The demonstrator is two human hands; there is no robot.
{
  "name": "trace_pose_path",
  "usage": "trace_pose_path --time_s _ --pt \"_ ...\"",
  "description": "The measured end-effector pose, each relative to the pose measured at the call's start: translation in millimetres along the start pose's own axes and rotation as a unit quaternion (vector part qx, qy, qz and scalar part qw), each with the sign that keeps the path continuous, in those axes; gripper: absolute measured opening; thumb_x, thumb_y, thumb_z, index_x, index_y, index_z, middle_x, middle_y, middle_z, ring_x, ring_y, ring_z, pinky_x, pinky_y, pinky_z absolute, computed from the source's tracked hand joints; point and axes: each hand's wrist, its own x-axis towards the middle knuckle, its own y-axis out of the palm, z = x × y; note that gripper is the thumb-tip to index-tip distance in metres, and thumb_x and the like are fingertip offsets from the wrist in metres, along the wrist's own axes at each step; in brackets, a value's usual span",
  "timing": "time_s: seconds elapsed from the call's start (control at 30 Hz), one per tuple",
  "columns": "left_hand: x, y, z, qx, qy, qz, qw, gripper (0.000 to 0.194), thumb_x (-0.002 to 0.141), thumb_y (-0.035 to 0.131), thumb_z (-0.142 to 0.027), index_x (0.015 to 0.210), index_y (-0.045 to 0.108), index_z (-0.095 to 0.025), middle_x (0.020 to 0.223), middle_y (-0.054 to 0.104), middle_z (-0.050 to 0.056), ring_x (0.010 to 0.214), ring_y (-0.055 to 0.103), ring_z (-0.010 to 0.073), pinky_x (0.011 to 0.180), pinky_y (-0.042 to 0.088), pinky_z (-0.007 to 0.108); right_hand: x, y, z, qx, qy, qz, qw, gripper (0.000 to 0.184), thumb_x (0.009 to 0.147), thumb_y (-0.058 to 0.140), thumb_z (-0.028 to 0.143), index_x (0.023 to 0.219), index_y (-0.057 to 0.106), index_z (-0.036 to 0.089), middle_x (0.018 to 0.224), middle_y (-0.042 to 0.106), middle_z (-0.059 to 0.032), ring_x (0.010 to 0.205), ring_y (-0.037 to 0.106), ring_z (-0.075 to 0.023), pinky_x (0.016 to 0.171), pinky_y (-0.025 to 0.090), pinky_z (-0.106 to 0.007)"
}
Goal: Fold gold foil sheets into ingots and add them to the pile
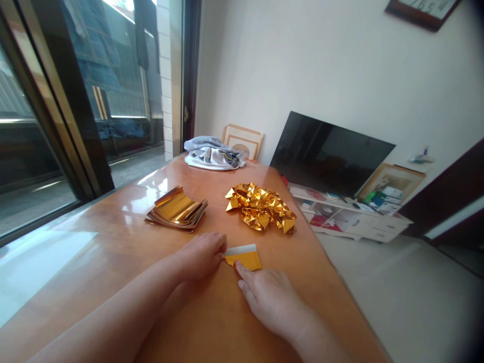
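A folded sheet of gold foil paper [245,258] lies on the table, with a pale strip along its far edge. Curled fingers of my left hand [206,254] close on its left end, where the fingertips are partly hidden. My right hand [270,297] rests at the near edge, its index finger stretched out and pressing on the foil, the thumb a little apart. Beyond my left hand is a stack of gold foil sheets [177,209], the top one curved upward. A heap of folded gold foil pieces [262,206] lies farther off to the right.
The polished wooden table [113,252] has its right edge beside my right arm. A greyish cloth bundle [212,154] sits at the far end. Past the table are a television [330,154] and a low white cabinet [351,222]. A glass door [113,75] stands on the left.
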Motion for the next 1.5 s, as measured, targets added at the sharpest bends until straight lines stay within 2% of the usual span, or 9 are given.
trace_pose_path --time_s 0.13,0.23,0.37,0.5,0.63,0.73,0.97,1.1,1.5 --pt "0.5 -1.4 -0.7 -0.017 -0.014 0.004 1.0 0.013 0.081 0.048 -0.015 0.086 0.058 -0.023 0.091 0.067 0.002 0.079 0.06 0.0173 0.065 0.041 0.025 0.1 1.2 -0.7 0.002 0.001 -0.005 1.0 0.049 0.098 0.044 0.035 0.146 0.052 0.03 0.097 0.078 -0.0125 0.083 0.074 -0.0293 0.072 0.051 -0.036" --pt "1.3 -2.8 -4.1 -0.021 -0.031 0.01 0.999 0.009 0.087 0.051 -0.028 0.085 0.058 -0.022 0.089 0.067 0.002 0.077 0.06 0.0175 0.062 0.039 0.026 -0.2 1.9 -1.0 0.002 -0.001 -0.004 1.0 0.05 0.098 0.044 0.035 0.147 0.051 0.03 0.097 0.078 -0.0123 0.084 0.074 -0.0291 0.073 0.051 -0.036" --pt "2.2 -1.5 -7.4 0.007 -0.04 -0.001 0.999 0.018 0.084 0.059 -0.041 0.086 0.058 -0.022 0.088 0.067 0.003 0.077 0.059 0.0185 0.061 0.039 0.026 -0.6 2.5 -1.4 0.006 -0.002 -0.006 1.0 0.049 0.099 0.043 0.035 0.147 0.051 0.03 0.099 0.078 -0.0123 0.085 0.073 -0.0294 0.074 0.051 -0.037" --pt "1.2 -0.4 -13.2 0.021 -0.035 -0.015 0.999 0.007 0.083 0.058 -0.028 0.088 0.057 -0.022 0.09 0.067 0.003 0.08 0.06 0.0187 0.064 0.04 0.026 -0.7 2.0 -1.7 0.009 -0.005 -0.007 1.0 0.049 0.098 0.044 0.036 0.146 0.052 0.03 0.097 0.078 -0.0121 0.085 0.073 -0.029 0.073 0.05 -0.036" --pt "-1.1 3.6 -27.0 -0.018 0.051 -0.049 0.997 0.012 0.083 0.05 -0.013 0.088 0.057 -0.022 0.093 0.064 0.003 0.083 0.059 0.0177 0.071 0.042 0.027 -0.1 2.3 -2.0 0.003 -0.001 -0.002 1.0 0.047 0.098 0.044 0.037 0.144 0.052 0.032 0.095 0.078 -0.0103 0.083 0.073 -0.0288 0.07 0.049 -0.035" --pt "-2.0 9.4 -34.8 -0.073 0.095 -0.026 0.992 0.013 0.084 0.047 -0.013 0.086 0.056 -0.021 0.09 0.062 0.002 0.079 0.057 0.0164 0.07 0.042 0.026 0.6 3.3 -2.1 -0.006 -0.001 0.0 1.0 0.044 0.099 0.043 0.037 0.141 0.055 0.031 0.094 0.078 -0.0108 0.081 0.073 -0.0299 0.068 0.049 -0.035" --pt "1.0 14.1 -30.4 -0.115 0.085 -0.017 0.99 0.015 0.079 0.049 -0.009 0.084 0.056 -0.021 0.086 0.061 0.0 0.077 0.054 0.015 0.068 0.041 0.025 -3.7 -1.8 -5.6 0.016 -0.015 0.004 1.0 0.046 0.098 0.048 0.037 0.143 0.052 0.03 0.1 0.077 -0.0114 0.086 0.073 -0.032 0.07 0.05 -0.037" --pt "2.6 15.6 -28.1 -0.114 0.085 -0.021 0.99 0.015 0.077 0.05 -0.009 0.084 0.056 -0.021 0.084 0.061 0.0 0.074 0.053 0.0143 0.066 0.04 0.024 -8.2 -5.6 -5.8 0.029 -0.015 -0.006 0.999 0.041 0.097 0.051 0.039 0.136 0.058 0.03 0.102 0.077 -0.0095 0.089 0.073 -0.0302 0.073 0.049 -0.036" --pt "2.9 22.4 -26.1 -0.098 0.104 -0.024 0.99 0.021 0.083 0.049 -0.01 0.09 0.064 -0.021 0.092 0.061 0.002 0.079 0.057 0.0159 0.071 0.044 0.025 -9.8 -12.1 -4.4 0.001 -0.002 0.024 1.0 0.039 0.095 0.051 0.044 0.13 0.061 0.032 0.102 0.076 -0.0088 0.093 0.072 -0.0312 0.076 0.049 -0.038"
